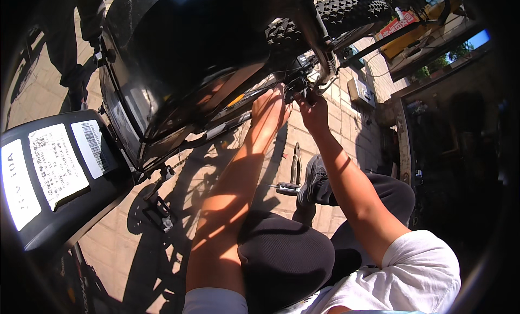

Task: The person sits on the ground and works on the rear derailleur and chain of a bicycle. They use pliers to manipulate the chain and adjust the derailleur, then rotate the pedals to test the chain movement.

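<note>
Both of my arms stretch forward to a dark metal mechanism (297, 81) next to a knobbly tyre (352, 10), which looks like part of a bicycle. My left hand (270, 105) is at its left side, its fingers closed against the dark parts and the fingertips mostly hidden. On the right, my right hand (315, 112) pinches at the mechanism's lower side with bent fingers. Whatever small part lies between the fingers is too dark to make out. Below the hands, a pair of pliers (296, 163) and a screwdriver (288, 189) lie on the paving beside my shoe (313, 178).
A black battery-like case (111, 189) with white labels juts in at the left. Above it, a large dark glossy body (184, 43) overhangs the paving (295, 141). A pale box (361, 93) stands to the right, near a dark framed opening (403, 130).
</note>
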A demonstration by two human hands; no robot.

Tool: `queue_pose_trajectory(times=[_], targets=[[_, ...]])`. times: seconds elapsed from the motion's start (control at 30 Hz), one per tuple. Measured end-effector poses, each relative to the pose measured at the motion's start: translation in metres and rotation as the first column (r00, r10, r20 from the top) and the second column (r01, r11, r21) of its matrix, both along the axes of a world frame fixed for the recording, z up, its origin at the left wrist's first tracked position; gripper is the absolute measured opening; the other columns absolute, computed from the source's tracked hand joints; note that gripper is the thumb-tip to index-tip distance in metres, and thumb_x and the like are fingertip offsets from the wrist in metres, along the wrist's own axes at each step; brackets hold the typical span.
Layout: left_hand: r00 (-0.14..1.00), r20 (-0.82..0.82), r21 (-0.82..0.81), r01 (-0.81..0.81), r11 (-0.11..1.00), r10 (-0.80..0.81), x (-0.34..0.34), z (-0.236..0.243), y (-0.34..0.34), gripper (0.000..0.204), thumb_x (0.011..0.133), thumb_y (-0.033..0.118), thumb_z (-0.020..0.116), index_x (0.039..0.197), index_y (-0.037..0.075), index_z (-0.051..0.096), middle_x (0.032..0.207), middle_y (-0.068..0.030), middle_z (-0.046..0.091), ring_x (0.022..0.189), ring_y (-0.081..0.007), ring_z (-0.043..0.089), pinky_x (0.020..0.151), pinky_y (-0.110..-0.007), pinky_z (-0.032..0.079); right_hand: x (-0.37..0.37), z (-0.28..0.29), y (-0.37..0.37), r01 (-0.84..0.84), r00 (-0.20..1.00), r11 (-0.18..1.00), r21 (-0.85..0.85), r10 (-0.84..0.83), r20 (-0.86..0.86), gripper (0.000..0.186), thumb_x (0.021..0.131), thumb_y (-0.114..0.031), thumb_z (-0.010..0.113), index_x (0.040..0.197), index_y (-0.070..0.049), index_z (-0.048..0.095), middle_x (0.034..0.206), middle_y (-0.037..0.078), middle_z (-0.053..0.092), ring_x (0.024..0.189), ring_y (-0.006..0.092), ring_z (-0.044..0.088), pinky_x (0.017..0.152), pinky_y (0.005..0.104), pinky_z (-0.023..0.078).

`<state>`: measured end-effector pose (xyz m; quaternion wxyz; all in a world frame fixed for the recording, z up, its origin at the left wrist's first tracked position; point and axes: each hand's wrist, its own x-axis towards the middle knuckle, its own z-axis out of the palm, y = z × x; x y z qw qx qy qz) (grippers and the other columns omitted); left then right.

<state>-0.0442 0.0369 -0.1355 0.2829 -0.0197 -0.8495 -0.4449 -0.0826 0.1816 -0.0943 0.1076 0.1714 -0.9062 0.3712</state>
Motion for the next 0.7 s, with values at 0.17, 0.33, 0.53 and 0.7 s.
queue_pose_trajectory(times=[0.17,0.33,0.53,0.7], targets=[[0.989,0.130,-0.078,-0.057,0.995,0.067,-0.001,0.004,0.003,0.031,0.074,0.024,0.072,0.094,0.003,0.058,0.083,-0.0120,0.065,0.080,-0.0304,0.065,0.066,-0.039,0.053,0.008,0.004,-0.011,-0.097,0.995,0.976,-0.195,0.098,-0.007,0.020,0.085,-0.010,0.065,0.102,0.002,0.064,0.089,0.013,0.069,0.082,0.0214,0.065,0.074,0.0343,0.048],[0.994,0.091,-0.076,-0.054,0.996,0.061,0.000,-0.006,0.010,0.031,0.075,0.023,0.071,0.097,0.004,0.058,0.086,-0.0122,0.065,0.083,-0.0309,0.064,0.068,-0.039,0.052,0.002,-0.002,0.001,-0.065,0.995,0.987,-0.150,0.075,0.065,0.020,0.085,-0.007,0.064,0.102,0.003,0.064,0.091,0.013,0.069,0.083,0.0200,0.064,0.075,0.0341,0.048],[0.991,0.056,-0.057,-0.115,0.992,0.118,-0.004,-0.004,0.014,0.019,0.075,0.017,0.064,0.088,0.005,0.058,0.080,-0.0117,0.064,0.077,-0.0302,0.064,0.063,-0.039,0.051,0.004,-0.008,-0.006,-0.036,0.999,0.978,-0.205,0.039,0.006,0.019,0.086,-0.011,0.064,0.099,0.003,0.065,0.087,0.014,0.069,0.080,0.0203,0.063,0.073,0.0328,0.047],[0.982,0.160,-0.072,-0.090,0.993,0.101,-0.003,0.002,0.015,0.027,0.077,0.020,0.064,0.098,0.004,0.057,0.081,-0.0114,0.065,0.078,-0.0300,0.065,0.064,-0.039,0.053,-0.004,-0.023,-0.002,-0.042,0.998,0.964,-0.261,0.031,-0.047,0.016,0.088,-0.013,0.065,0.098,0.000,0.065,0.067,-0.003,0.053,0.060,0.0063,0.042,0.055,0.0253,0.035]])
